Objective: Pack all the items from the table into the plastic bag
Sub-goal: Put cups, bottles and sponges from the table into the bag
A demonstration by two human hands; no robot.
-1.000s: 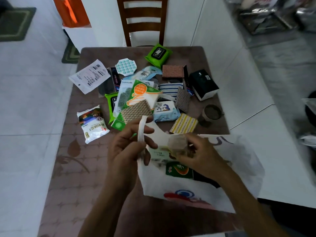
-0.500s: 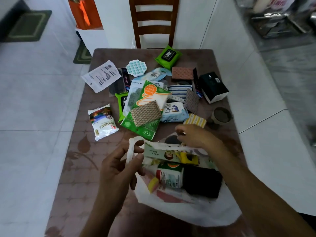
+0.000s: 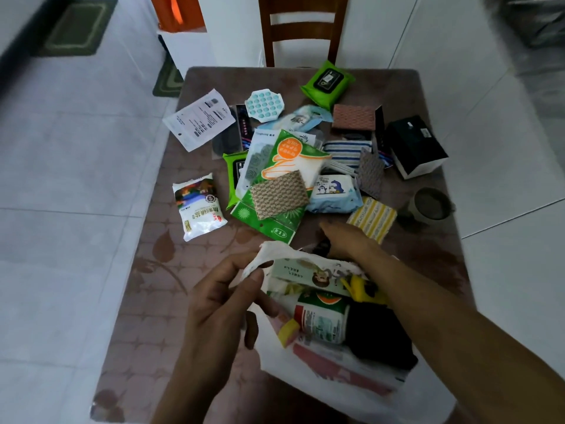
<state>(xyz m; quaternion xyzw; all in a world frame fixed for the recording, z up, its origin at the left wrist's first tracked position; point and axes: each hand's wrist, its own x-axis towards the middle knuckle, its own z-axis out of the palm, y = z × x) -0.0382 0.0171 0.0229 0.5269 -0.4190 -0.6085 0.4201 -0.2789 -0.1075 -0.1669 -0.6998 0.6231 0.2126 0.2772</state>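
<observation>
- I read the table (image 3: pixel 428 96) as the whole workspace: it carries the loose pile at its middle and far half, and the plastic bag (image 3: pixel 351 377) lies at the near edge, mouth turned toward the pile.
- The bag already holds several things, among them a labelled bottle (image 3: pixel 324 321) lying on its side, so I judge the packing begun but with most of the items not yet in.
- My left hand (image 3: pixel 220 304) pinches the bunched rim of the bag between thumb and fingers; I want it lifted and pulled left so the mouth gapes wide.
- My right hand (image 3: pixel 345 240) reaches over the bag's far rim toward the pile, fingers extended and holding nothing that I can see.
- The nearest pieces are the yellow striped cloth (image 3: pixel 373 218), just beside that hand, and the green packet (image 3: pixel 275 191) with a brown sponge (image 3: pixel 279 194) lying on it.
- I would take the cloth first, as it is flat and soft and slides in easily.
- The small cup (image 3: pixel 431 203) near the right edge looks easy to knock, so I keep my forearm low and clear of it.
</observation>
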